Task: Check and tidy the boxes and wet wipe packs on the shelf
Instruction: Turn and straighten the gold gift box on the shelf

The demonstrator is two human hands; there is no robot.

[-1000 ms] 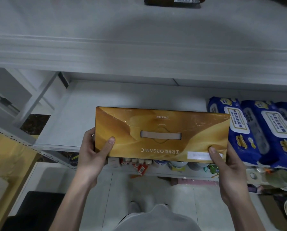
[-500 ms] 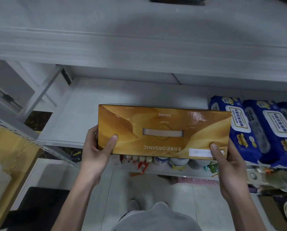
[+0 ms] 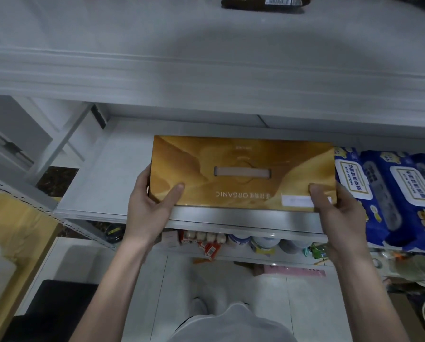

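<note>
A flat golden box (image 3: 241, 166) marked ORGANIC, with a beige handle strap on top, lies over the white shelf (image 3: 112, 169), its near edge by the shelf's front lip. My left hand (image 3: 152, 206) grips its near left corner, thumb on top. My right hand (image 3: 340, 208) grips the near right corner the same way. Blue wet wipe packs (image 3: 389, 191) with white labels stand side by side on the same shelf, directly right of the box, the nearest one touching or almost touching it.
An upper shelf (image 3: 206, 58) overhangs, with a dark packet (image 3: 261, 2) at its back. Small bottles and cartons (image 3: 231, 240) fill the lower shelf under the box. The shelf's bare part lies left of the box. A yellow surface (image 3: 14, 233) sits lower left.
Both hands have pushed the golden box forward, from in front of the shelf edge onto the shelf beside the wipe packs. The grip is unchanged.
</note>
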